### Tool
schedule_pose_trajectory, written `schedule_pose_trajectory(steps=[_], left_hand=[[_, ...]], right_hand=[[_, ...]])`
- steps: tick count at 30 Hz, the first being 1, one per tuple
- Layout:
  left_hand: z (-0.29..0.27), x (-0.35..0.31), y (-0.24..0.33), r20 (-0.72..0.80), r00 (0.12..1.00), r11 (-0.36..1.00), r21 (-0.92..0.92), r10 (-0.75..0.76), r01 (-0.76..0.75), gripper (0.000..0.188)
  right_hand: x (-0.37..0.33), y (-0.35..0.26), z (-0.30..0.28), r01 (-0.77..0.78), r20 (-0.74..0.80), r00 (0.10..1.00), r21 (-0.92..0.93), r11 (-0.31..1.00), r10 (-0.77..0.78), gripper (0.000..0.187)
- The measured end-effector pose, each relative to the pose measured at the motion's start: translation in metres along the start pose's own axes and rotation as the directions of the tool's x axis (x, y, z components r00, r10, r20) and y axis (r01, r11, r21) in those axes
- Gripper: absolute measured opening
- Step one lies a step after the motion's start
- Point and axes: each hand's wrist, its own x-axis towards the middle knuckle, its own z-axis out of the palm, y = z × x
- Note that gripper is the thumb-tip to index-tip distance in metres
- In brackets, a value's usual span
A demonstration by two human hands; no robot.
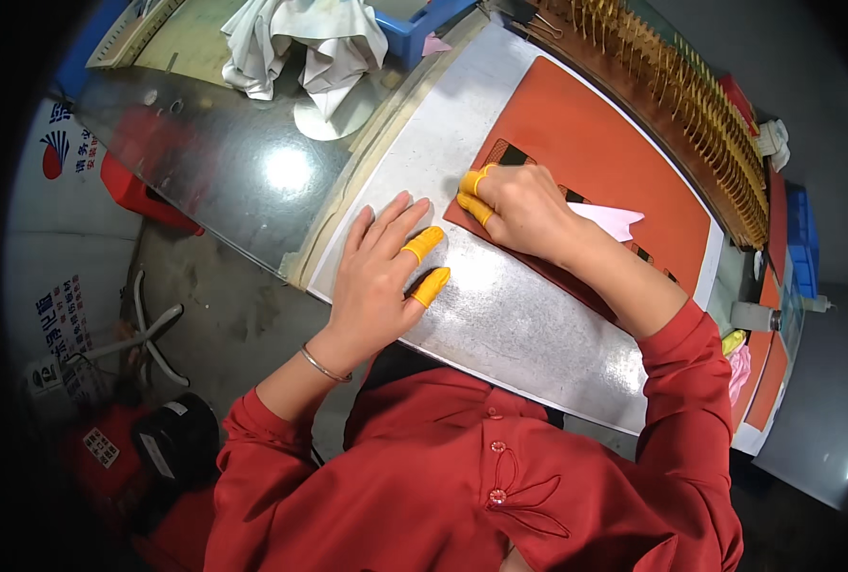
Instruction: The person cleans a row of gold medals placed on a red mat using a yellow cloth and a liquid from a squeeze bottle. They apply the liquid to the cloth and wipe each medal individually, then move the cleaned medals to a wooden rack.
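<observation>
My left hand (376, 262) lies flat with fingers spread on the pale grey work surface (462, 319). Yellow finger cots (424, 244) cover its thumb and index finger. My right hand (524, 205) is closed over the near left corner of an orange sheet (586, 124), its fingers curled down. It wears yellow cots too, and what its fingertips grip, if anything, is hidden. Dark, gold-patterned patches (512, 155) run in a row along the sheet, partly covered by my hand and forearm. A pale pink pointed piece (616, 221) shows beside my right wrist.
Crumpled white gloves or cloths (310, 48) lie at the back left by a blue tray (414, 33). A brown rack with gold coils (676, 105) borders the far right. A grey bottle (756, 316) stands at right. A white-legged stand (148, 329) is on the floor at left.
</observation>
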Motion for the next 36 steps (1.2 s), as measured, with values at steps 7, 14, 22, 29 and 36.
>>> schedule_pose_trajectory(steps=[7,14,22,29,36], left_hand=[[0.001,-0.001,-0.002,-0.021,1.0,1.0,-0.021,0.017,-0.018,0.031],[0.0,0.001,-0.001,-0.027,0.999,0.999,-0.03,0.033,-0.034,0.031],[0.001,0.001,-0.003,-0.013,1.0,1.0,-0.025,0.016,-0.017,0.031],[0.0,0.001,0.0,-0.012,1.0,1.0,-0.025,0.012,-0.012,0.031],[-0.001,0.001,0.001,0.004,1.0,1.0,-0.009,0.018,-0.018,0.031]], right_hand=[[0.006,0.035,-0.006,0.084,-0.13,0.988,-0.005,0.996,-0.084,0.014],[0.004,0.046,-0.015,0.053,-0.133,0.99,0.005,0.999,-0.052,0.011],[-0.022,0.043,-0.016,0.092,-0.101,0.991,0.048,0.995,-0.087,0.007],[-0.033,0.039,-0.015,0.116,-0.055,0.992,0.031,0.993,-0.114,0.008],[0.005,0.048,-0.013,-0.114,-0.138,0.985,-0.035,0.993,0.108,0.009]])
